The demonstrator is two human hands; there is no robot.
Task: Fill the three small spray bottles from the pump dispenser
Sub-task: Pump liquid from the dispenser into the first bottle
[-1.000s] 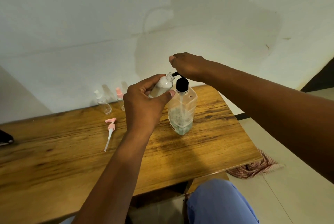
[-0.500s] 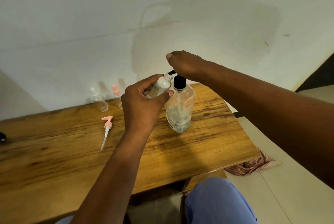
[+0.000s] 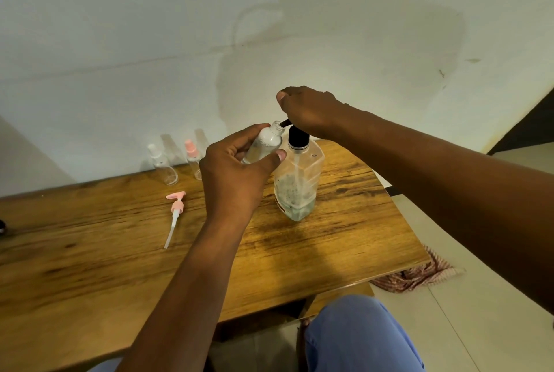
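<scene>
My knee in blue cloth [image 3: 356, 338] is showing at the near edge of the wooden table [image 3: 90, 266], and a striped cloth [image 3: 416, 274] is lying on the floor off its near right corner. My left hand [image 3: 233, 173] is curling its fingers and thumb around a small open spray bottle [image 3: 265, 143], holding it tilted, its mouth right at the black spout of the pump dispenser [image 3: 299, 179]. The dispenser is standing upright towards the table's far right part, only a little liquid sitting in its bottom. My right hand [image 3: 308, 110] is resting on top of the pump head, fingers bent down over it. Left of my wrist, a pink pump top [image 3: 175, 215] with its white tube is lying flat on the wood. Along the far edge, against the wall, a clear-capped spray bottle [image 3: 163, 166] and a pink-capped spray bottle [image 3: 193, 158] are standing side by side.
</scene>
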